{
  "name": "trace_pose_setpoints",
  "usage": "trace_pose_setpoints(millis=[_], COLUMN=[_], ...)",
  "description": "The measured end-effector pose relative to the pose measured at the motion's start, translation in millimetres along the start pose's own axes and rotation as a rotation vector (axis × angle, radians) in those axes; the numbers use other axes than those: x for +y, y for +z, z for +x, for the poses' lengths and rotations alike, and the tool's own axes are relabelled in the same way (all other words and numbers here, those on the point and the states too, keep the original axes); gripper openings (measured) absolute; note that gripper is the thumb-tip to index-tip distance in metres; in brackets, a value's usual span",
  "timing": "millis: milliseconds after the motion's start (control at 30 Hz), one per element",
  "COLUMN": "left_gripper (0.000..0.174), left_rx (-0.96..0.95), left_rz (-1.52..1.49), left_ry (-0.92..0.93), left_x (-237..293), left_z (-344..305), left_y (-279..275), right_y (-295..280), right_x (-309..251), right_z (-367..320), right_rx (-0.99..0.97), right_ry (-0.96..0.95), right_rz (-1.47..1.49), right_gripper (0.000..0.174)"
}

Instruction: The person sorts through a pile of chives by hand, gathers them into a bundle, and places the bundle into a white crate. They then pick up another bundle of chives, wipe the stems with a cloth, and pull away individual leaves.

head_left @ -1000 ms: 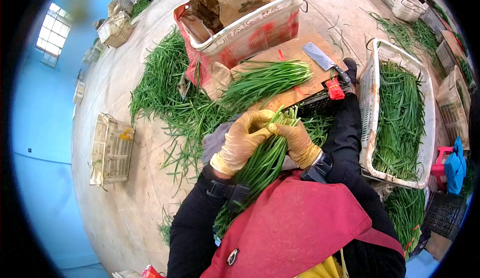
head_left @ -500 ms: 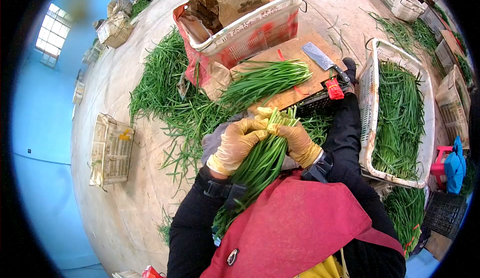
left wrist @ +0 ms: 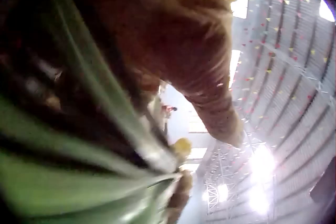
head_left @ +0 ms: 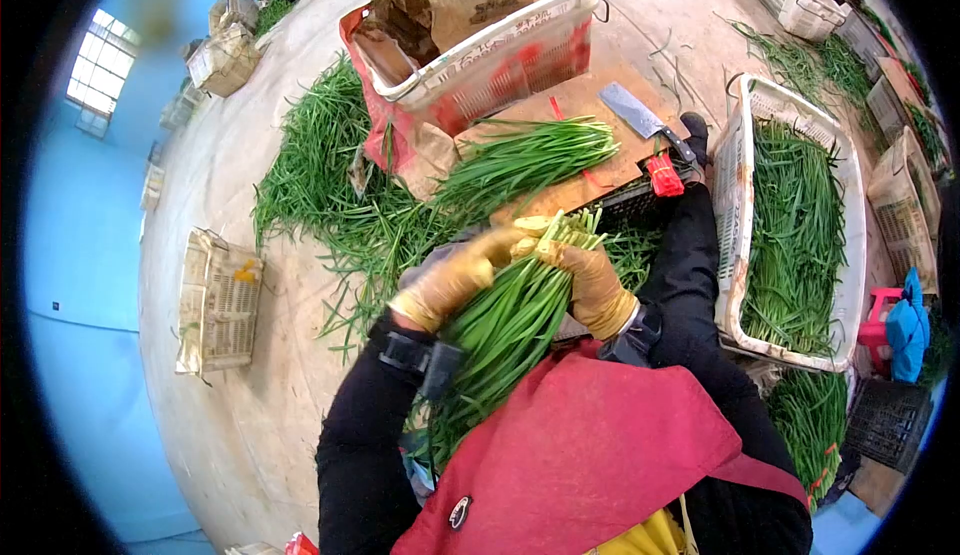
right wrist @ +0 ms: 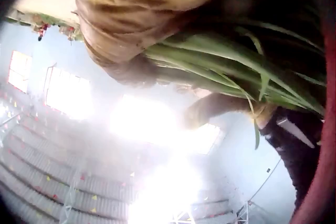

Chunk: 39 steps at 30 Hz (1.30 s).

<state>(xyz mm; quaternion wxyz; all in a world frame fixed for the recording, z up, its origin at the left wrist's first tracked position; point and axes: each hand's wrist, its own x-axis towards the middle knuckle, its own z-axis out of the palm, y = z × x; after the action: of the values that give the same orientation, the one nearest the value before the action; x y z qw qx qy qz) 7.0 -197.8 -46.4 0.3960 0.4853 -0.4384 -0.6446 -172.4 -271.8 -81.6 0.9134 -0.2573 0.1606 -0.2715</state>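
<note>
A bunch of garlic chives [head_left: 510, 315] lies over the lap against the red apron, pale stem ends pointing away from the body. The gloved right hand [head_left: 598, 290] grips it just below those ends, thumb across the stems. To the left, the gloved left hand [head_left: 448, 280] is blurred, its fingers reaching toward the stem ends. In the left wrist view the left hand [left wrist: 178, 35] has a straight digit pointing down beside the leaves. Another bunch of chives [head_left: 540, 160] rests on a wooden board [head_left: 590, 105] in front.
On the board lie a cleaver [head_left: 630, 110] and a bundle of red ties [head_left: 663, 175]. Behind it stands a white crate [head_left: 520, 50] holding a brown paper sack. Loose chives [head_left: 320, 165] are heaped on the floor at left; a chive-filled crate [head_left: 735, 245] stands at right.
The left hand has moved from the stem ends back to the left, and its forearm has swung outward. The right hand has kept its grip on the bunch, whose leaves now fan wider.
</note>
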Motion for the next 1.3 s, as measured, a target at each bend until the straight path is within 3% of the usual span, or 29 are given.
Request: trace_pose_setpoints(millis=[133, 200, 233, 333, 400, 433, 467, 533, 633, 667, 700, 767, 867, 933, 1000, 1033, 1067, 1133, 1233, 1300], left_gripper=[0.078, 0.088, 0.092, 0.096, 0.102, 0.104, 0.106, 0.106, 0.106, 0.107, 0.106, 0.106, 0.103, 0.104, 0.104, 0.103, 0.103, 0.102, 0.102, 0.102], left_rx=[-0.084, -0.141, -0.164, -0.186, -0.248, -0.249, -0.252, -0.319, -0.371, -0.378, -0.222, -0.245, -0.290, -0.243, -0.214, -0.193, -0.214, -0.247, -0.256, -0.242], left_rz=[-0.612, -0.633, -0.650, -0.771, -0.823, -0.808, -0.790, -0.793, -0.815, -0.823, -0.854, -0.837, -0.838, -0.773, -0.778, -0.784, -0.805, -0.842, -0.859, -0.852], left_ry=[-0.079, -0.141, -0.174, -0.275, -0.222, -0.205, -0.186, -0.168, -0.159, -0.159, -0.177, -0.205, -0.193, -0.199, -0.192, -0.188, -0.197, -0.210, -0.207, -0.214], left_x=[-32, -37, -41, -58, -62, -61, -60, -59, -59, -57, -47, -56, -57, -56, -60, -63, -64, -65, -65, -65], left_z=[-27, -23, -23, -24, -21, -19, -17, -13, -8, -8, -13, -14, -13, -12, -10, -11, -11, -14, -15, -15], left_y=[44, 46, 47, 34, 32, 33, 33, 30, 27, 26, 35, 26, 27, 28, 31, 31, 31, 27, 24, 24], right_y=[-2, -7, -11, -23, -39, -44, -52, -59, -37, -36, -32, -27, -45, -3, -23, -46, -56, -79, -100, -140], right_x=[2, 9, 4, -13, -41, -56, -65, -87, -103, -92, -75, -77, -75, -89, -70, -56, -66, -87, -81, -45], right_z=[-5, -1, 0, 9, 21, 22, 31, 46, 39, 40, 40, 40, 44, 32, 33, 34, 43, 24, -15, -34], right_rx=[0.003, 0.054, 0.027, -0.149, -0.214, -0.214, -0.331, -0.398, -0.276, -0.396, -0.516, -0.635, -0.341, -0.291, -0.600, -0.468, -0.415, -0.100, -0.017, -0.262], right_ry=[-0.153, -0.227, -0.137, -0.151, -0.138, -0.074, -0.194, -0.240, -0.153, -0.128, -0.103, -0.031, -0.114, 0.164, -0.115, 0.019, -0.354, -0.118, 0.160, 0.233], right_rz=[-0.132, -0.239, -0.188, -0.217, -0.283, -0.174, -0.226, -0.280, -0.457, -0.650, -0.841, -1.165, -0.293, -0.632, -1.067, -0.582, -1.151, -0.514, -0.716, -0.765], right_gripper=[0.044, 0.052, 0.045, 0.084, 0.097, 0.096, 0.091, 0.074, 0.056, 0.067, 0.078, 0.084, 0.051, 0.052, 0.054, 0.059, 0.060, 0.087, 0.099, 0.113])
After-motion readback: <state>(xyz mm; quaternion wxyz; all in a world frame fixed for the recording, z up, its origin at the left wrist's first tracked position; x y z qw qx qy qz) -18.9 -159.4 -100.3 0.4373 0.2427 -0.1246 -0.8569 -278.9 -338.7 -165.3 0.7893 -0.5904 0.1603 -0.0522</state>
